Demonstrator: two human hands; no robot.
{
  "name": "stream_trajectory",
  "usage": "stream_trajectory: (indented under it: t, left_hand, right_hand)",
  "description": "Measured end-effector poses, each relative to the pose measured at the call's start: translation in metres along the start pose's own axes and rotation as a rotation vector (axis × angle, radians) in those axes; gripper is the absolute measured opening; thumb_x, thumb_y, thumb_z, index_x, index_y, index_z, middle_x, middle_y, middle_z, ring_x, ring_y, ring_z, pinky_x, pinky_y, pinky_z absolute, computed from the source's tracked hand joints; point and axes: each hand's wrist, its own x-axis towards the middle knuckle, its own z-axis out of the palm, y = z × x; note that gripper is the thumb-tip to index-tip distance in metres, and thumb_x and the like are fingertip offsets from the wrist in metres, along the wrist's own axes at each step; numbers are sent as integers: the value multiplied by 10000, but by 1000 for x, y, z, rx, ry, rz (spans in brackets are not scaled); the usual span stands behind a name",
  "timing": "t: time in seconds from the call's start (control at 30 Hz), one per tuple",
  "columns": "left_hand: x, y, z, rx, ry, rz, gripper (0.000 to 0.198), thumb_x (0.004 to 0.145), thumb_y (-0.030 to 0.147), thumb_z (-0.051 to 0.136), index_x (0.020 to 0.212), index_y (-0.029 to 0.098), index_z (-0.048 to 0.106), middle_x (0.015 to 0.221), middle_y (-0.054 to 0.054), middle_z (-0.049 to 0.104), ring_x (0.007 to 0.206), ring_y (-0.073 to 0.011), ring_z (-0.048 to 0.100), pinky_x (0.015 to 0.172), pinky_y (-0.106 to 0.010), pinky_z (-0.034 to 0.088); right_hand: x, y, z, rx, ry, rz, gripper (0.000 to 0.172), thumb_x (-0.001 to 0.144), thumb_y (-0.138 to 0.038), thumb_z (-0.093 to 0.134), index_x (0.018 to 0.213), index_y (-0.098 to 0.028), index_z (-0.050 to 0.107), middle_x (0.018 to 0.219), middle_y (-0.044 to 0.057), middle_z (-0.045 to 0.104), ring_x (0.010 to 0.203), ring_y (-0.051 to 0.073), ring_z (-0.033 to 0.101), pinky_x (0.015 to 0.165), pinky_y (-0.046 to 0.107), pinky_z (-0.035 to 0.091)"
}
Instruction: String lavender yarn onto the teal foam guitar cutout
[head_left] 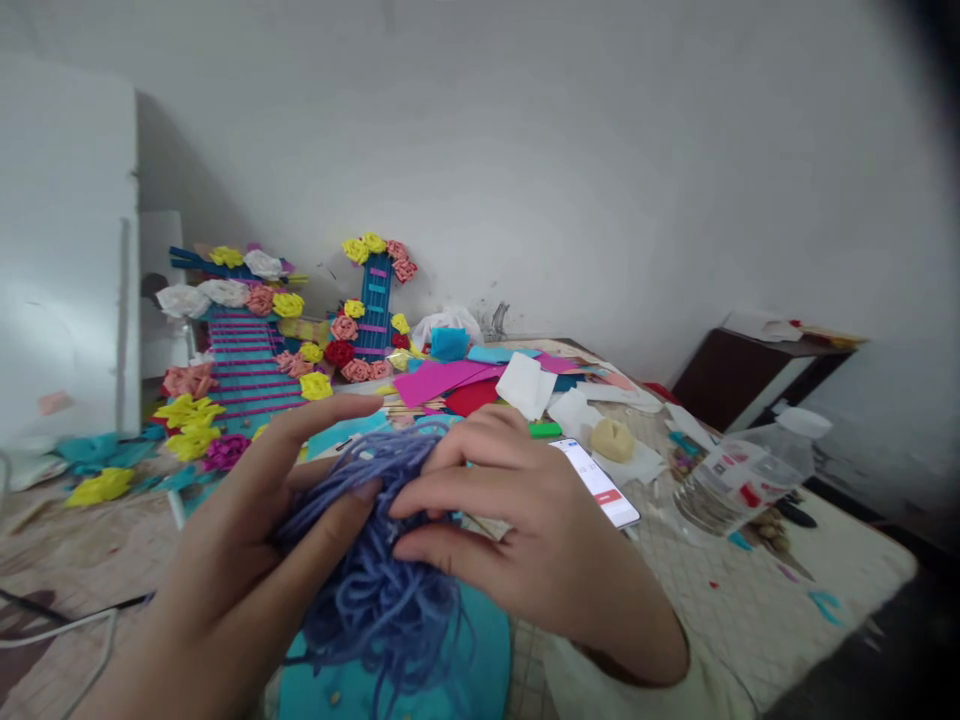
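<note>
A loose, tangled bundle of blue-violet yarn point(382, 590) is held up in front of me, with strands hanging down. My left hand point(277, 530) wraps around its left side, the thumb pressed across the strands. On the right, my right hand point(502, 500) pinches into the yarn near its top, fingers bent and close together; what exactly the fingertips grip is partly hidden. Beneath the bundle lies a turquoise rounded piece point(480, 660) with small specks on it, mostly covered by the yarn.
Two decorated stick models point(247, 370) with paper flowers stand at the back left. Magenta paper point(442, 382), a phone point(600, 485), a green block point(545, 430) and a yellowish lump point(612, 440) lie beyond my right hand. A large plastic bottle point(750, 470) stands right. Cables point(82, 620) cross the left.
</note>
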Motion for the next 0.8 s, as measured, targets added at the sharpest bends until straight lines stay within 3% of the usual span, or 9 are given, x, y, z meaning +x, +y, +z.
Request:
stream_trajectory:
  t: [0.17,0.47,0.67,0.8]
  left_hand:
    - [-1,-1,-1,-11,12,-12,344,787,352,547,1123,408,497,883,60,699,669,-98,676,548,-100,536]
    - [1,-1,-8,2,66,-127,402,737,425,583,1127,363,509,914,24,695,662,-137,667,499,-153,545]
    - [0,6,-10,-35,64,-208,386,726,450,589,1098,394,508,897,33,693,657,-138,662,500,-158,541]
    - [1,7,-10,-26,97,-239,389,715,448,597,1090,384,514,842,36,694,578,-124,643,435,-145,502]
  right_hand:
    - [-1,0,-2,-85,-36,-10,79,854,-208,547,844,-180,620,790,-32,549,798,99,486,820,306,307]
    - [-1,-7,-8,19,12,43,57,877,-171,495,850,-144,538,845,0,540,868,105,482,821,240,361]
    - [-4,-7,-6,128,117,90,63,881,-135,439,852,-176,477,837,9,508,798,118,474,755,259,400]
    - [-5,-9,-7,207,289,177,70,899,-180,421,855,-196,474,831,14,506,782,122,488,716,256,416]
